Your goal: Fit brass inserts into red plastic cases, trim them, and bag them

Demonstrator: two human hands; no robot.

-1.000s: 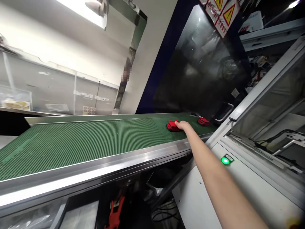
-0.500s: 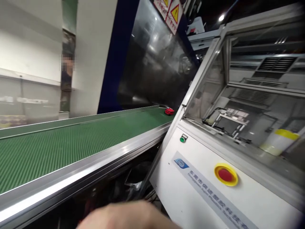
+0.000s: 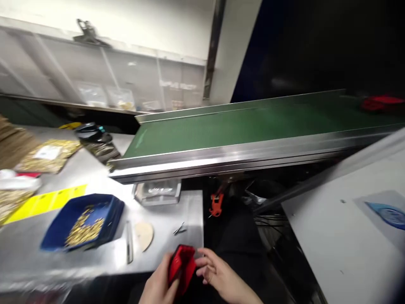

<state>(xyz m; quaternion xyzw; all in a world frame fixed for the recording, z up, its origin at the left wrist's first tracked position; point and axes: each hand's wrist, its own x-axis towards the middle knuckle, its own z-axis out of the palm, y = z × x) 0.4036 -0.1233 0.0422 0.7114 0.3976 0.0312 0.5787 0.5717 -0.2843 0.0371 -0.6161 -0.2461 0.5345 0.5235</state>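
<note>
While clasping the red part point(image 3: 183, 265) in the left hand point(image 3: 160, 282) by the near edge of the table point(image 3: 193, 211), holds the right hand point(image 3: 218, 272) loosely spread just beside it; cannot tell whether touching. Grips from one side, presumably to leave the other within reach. Leftward, has the disc point(image 3: 144, 236) and thin tool point(image 3: 129, 244) before the blue bin point(image 3: 113, 215) of gold pieces point(image 3: 85, 231). Beyond, sees the conveyor point(image 3: 202, 131) bearing a second red part point(image 3: 382, 102).

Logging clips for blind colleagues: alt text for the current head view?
The left hand holds a red part near the edge of a metal table, the right hand open beside it. A blue bin of gold pieces sits on the table; behind, a green belt carries a second red part.
</note>
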